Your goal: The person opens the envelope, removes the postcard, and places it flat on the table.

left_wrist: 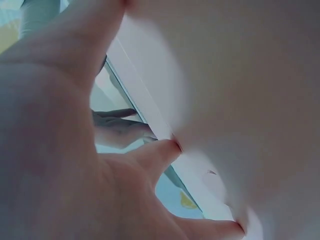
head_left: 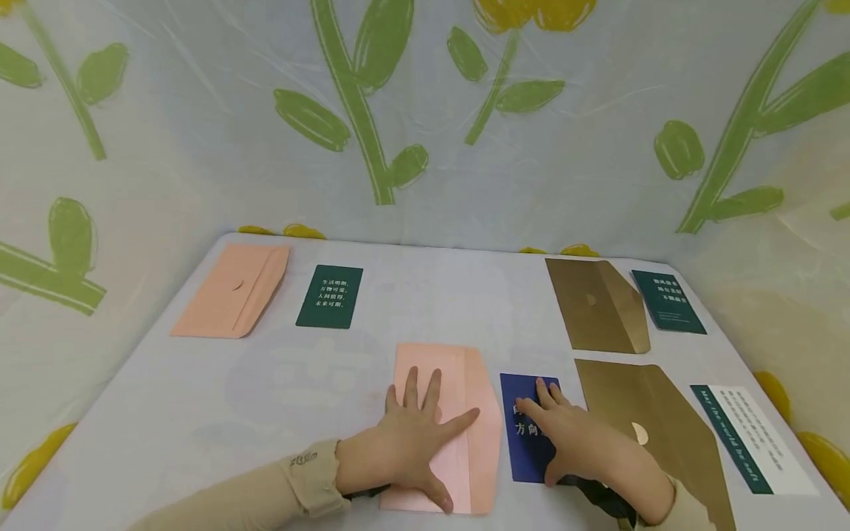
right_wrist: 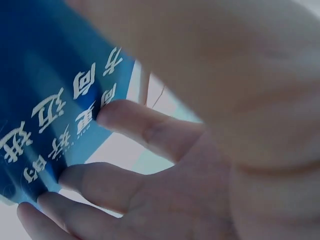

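My left hand (head_left: 413,436) lies with fingers spread on a pink envelope (head_left: 485,420), its pointed flap toward the right. In the left wrist view, fingertips (left_wrist: 170,146) press on the pale envelope surface. Just right of it lies a dark blue card (head_left: 524,464) with white characters. My right hand (head_left: 579,441) rests on that card, fingertips on its face and the thumb near its lower right edge. The right wrist view shows several fingers (right_wrist: 135,125) extended onto the blue card (right_wrist: 45,65). Part of the card's lettering is covered by the hand in the head view.
Gold envelopes lie at right, one farther back (head_left: 578,310) and one nearer (head_left: 671,420), partly under the right forearm. Beside them are a green card (head_left: 671,317) and a green-and-white card (head_left: 764,442). Another pink envelope (head_left: 219,295) and green card (head_left: 332,317) lie back left.
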Motion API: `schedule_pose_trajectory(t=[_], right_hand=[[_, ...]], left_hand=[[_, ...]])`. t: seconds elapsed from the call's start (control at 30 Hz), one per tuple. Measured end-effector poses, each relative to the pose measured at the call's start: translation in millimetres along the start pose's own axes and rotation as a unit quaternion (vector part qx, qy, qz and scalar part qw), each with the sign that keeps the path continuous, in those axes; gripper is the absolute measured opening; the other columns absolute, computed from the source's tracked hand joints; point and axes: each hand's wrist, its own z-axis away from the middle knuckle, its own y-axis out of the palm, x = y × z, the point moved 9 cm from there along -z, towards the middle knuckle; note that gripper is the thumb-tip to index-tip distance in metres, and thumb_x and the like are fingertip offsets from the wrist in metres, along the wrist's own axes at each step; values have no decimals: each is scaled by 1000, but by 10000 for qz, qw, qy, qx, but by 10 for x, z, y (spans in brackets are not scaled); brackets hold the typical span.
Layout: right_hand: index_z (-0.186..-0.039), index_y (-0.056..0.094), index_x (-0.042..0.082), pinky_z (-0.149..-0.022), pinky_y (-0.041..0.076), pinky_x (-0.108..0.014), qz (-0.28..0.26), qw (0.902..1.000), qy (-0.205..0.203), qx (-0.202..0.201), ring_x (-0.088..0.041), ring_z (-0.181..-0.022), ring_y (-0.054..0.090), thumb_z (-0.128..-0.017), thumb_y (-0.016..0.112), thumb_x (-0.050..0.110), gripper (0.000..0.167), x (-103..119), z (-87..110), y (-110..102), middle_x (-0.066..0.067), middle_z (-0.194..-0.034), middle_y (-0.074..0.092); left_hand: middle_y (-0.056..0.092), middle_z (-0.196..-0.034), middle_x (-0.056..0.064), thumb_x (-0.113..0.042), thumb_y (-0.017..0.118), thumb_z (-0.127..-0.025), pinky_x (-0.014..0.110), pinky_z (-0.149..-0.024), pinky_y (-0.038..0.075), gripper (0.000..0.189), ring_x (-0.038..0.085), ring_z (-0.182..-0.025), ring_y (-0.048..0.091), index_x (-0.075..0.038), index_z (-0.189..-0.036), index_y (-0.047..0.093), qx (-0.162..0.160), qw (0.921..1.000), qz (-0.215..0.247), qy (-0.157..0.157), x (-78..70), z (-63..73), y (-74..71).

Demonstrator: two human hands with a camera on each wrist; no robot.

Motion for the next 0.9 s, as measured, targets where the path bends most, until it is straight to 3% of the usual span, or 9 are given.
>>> schedule_pose_trajectory(t=[0.9], right_hand=[[-146, 48, 6, -93, 43, -65, 0, 10000, -28, -2, -58, -140, 21, -60, 96, 18, 100, -9, -9, 12, -37, -154, 21]], left_hand=[[9, -163, 23, -86, 69, -55, 70, -102, 30, 117, 54, -145, 8, -53, -154, 16, 0, 9999, -116, 18, 10, -27, 27]])
